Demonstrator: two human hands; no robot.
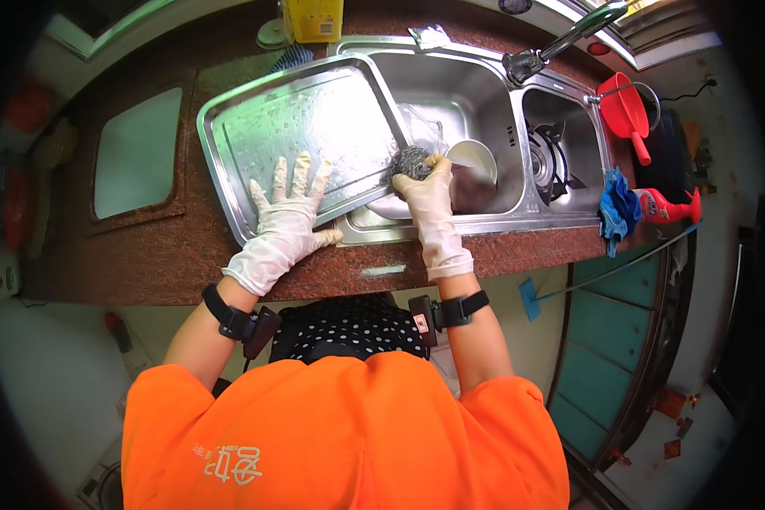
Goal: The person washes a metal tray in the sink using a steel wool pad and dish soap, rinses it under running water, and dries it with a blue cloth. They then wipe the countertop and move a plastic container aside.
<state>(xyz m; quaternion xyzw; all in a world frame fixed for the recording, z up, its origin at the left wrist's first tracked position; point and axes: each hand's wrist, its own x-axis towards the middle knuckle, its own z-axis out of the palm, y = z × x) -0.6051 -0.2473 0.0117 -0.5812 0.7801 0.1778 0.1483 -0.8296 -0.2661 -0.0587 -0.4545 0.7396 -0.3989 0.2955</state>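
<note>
A wet rectangular stainless steel tray (306,127) lies tilted across the countertop and the left part of the large sink basin (491,115). My left hand (287,210), in a pale disposable glove, is spread flat over the tray's near left part, thumb at its near rim. In my gloved right hand (428,191) is a steel wool scourer (410,163), held against the tray's right edge near the corner. Just beyond that hand, a white bowl (475,159) sits in the basin, partly in shadow.
A faucet (523,64) rises behind the sinks. The smaller basin (558,102) holds a round dark-and-metal object. At the right are a red dipper (623,108), blue cloth (619,207) and red spray bottle (663,206). A yellow container (315,19) stands at the back.
</note>
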